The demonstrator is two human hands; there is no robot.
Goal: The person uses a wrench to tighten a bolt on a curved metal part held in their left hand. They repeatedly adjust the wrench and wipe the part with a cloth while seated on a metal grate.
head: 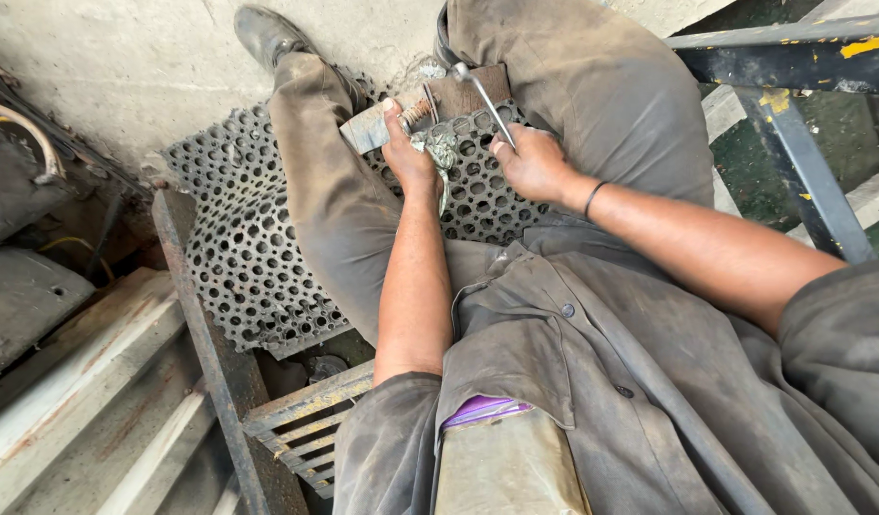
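Note:
My left hand (408,153) grips a flat metal piece (371,126) with a short threaded part at its end, and a crumpled greasy rag (441,151) is bunched under the palm. My right hand (530,162) is closed on a bent metal rod (482,98) whose upper end reaches a rusty brown block (473,91). Both hands work over a perforated metal sheet (239,257) that lies between my legs, which are in dusty grey trousers.
A rusty angle-iron frame (206,343) with a slatted grate (301,429) sits below left. Grey metal slabs (29,305) lie at the far left, and a dark painted steel stand (802,153) rises at the right. A purple item (482,410) sticks out of my shirt pocket.

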